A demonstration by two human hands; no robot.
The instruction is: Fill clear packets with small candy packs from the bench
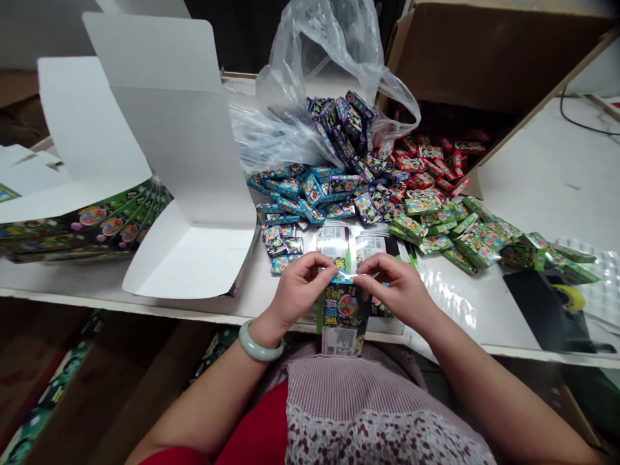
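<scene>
My left hand [310,278], with a pale green bangle [261,342] on the wrist, is closed in a pinch at the table's front edge. Level with it, my right hand [390,284] pinches from the other side. Between the fingertips runs a thin, shiny whitish strip, at the opening or edge of a black printed plastic bag [346,307]. The bag's lower part hangs over the table edge; whether the strip belongs to it I cannot tell. Just beyond my hands lie more printed bags [371,244] with label panels. Small purple boxes [275,242] rest left of them.
Blue boxes [290,190], purple boxes [343,126], red boxes [426,165] and green boxes [477,239] are heaped behind. A clear plastic bag [329,39] and a brown carton [484,58] stand further back. An open white display box [194,255] is left; a tape dispenser [542,310] is right.
</scene>
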